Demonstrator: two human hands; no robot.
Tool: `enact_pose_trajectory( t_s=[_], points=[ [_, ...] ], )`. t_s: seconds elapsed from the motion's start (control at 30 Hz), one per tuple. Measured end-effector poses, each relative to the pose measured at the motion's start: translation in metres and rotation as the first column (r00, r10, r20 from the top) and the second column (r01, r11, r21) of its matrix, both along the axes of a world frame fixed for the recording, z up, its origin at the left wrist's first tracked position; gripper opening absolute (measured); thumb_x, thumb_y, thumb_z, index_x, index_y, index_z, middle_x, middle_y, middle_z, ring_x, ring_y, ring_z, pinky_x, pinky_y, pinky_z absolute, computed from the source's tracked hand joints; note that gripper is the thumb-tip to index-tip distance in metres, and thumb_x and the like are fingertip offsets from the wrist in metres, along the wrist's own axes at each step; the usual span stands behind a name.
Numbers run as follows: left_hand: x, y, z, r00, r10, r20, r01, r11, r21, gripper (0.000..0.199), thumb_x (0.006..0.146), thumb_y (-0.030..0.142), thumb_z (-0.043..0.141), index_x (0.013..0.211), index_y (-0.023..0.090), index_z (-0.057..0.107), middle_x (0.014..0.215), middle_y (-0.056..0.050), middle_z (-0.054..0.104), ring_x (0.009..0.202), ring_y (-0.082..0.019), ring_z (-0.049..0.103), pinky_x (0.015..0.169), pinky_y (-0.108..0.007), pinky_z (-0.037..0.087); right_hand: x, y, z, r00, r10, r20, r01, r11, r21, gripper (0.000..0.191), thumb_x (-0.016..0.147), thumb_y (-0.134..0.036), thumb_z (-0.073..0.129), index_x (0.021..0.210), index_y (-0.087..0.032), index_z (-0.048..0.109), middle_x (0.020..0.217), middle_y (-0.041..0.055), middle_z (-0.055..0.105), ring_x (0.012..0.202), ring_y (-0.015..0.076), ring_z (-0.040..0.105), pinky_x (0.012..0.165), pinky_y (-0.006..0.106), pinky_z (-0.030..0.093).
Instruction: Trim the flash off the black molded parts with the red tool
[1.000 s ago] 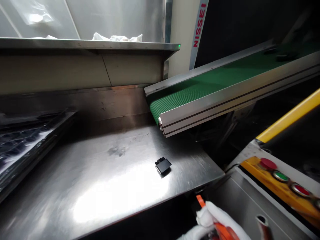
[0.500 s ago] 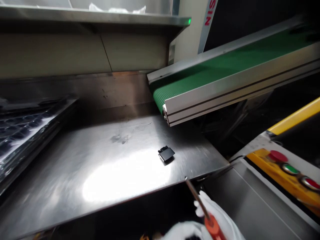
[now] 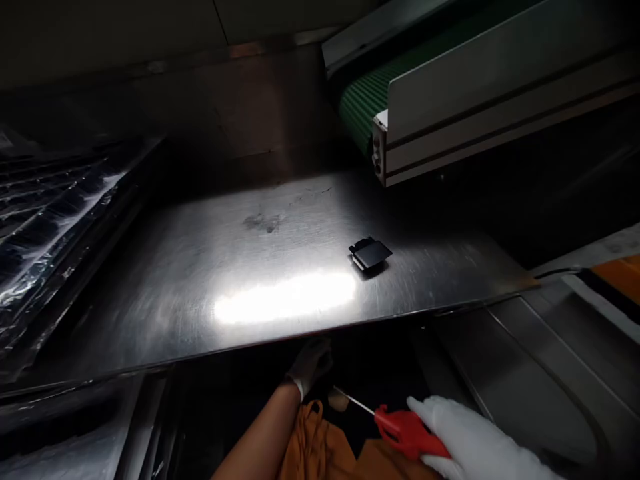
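My right hand [image 3: 450,427], in a white glove, is wrapped round a red-handled tool [image 3: 407,430] whose thin metal rod points up and left, below the table's front edge. My left hand [image 3: 311,363], also gloved, is in the shadow under that edge; its fingers are too dark to read, and whether it holds anything is hidden. On the metal table [image 3: 190,267] lies a small black part [image 3: 370,255], right of the bright reflection. Neither hand touches this part.
Trays wrapped in clear plastic [image 3: 60,227] are stacked on the left. A green conveyor belt [image 3: 365,100] with a white side rail [image 3: 475,113] slopes down to the table from the upper right. An orange panel [image 3: 620,277] shows at the right edge.
The view has tilted down and the light has dimmed. My left hand is now under the table edge, apart from my right hand. The red tool now points more to the left.
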State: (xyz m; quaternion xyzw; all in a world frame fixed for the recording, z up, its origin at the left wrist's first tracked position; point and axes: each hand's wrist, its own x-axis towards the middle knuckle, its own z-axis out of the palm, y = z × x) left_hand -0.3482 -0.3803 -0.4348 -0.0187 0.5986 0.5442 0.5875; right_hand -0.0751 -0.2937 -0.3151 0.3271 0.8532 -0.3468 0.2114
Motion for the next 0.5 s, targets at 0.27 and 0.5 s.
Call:
enact_pose_trajectory(
  t_s=[0.27, 0.5],
  points=[
    [-0.013, -0.003, 0.015, 0.969, -0.117, -0.218, 0.120, 0.993, -0.001, 0.018, 0.066, 0.028, 0.080, 0.074, 0.020, 0.065, 0.090, -0.009, 0.065, 0.094, -0.026, 0.060, 0.078, -0.038, 0.053, 0.006, 0.016, -0.001, 0.995, -0.029, 0.095, 0.034, 0.998, -0.046, 0.061, 0.079, -0.034, 0.056, 0.137, -0.017, 0.053, 0.120, 0.0167, 0.065, 0.107, 0.0324, 0.062, 0.097, 0.047, 0.047],
    [-0.004, -0.001, 0.004, 0.997, -0.036, -0.073, 0.032, 0.998, -0.062, 0.021, 0.071, 0.035, 0.076, 0.081, 0.022, 0.063, 0.080, -0.004, 0.062, 0.074, -0.018, 0.057, 0.062, -0.028, 0.045, 0.008, 0.019, 0.002, 0.997, -0.050, 0.059, 0.053, 0.996, -0.064, 0.060, 0.080, -0.035, 0.055, 0.137, -0.016, 0.053, 0.118, 0.0163, 0.066, 0.106, 0.0323, 0.062, 0.094, 0.047, 0.048]
  ],
)
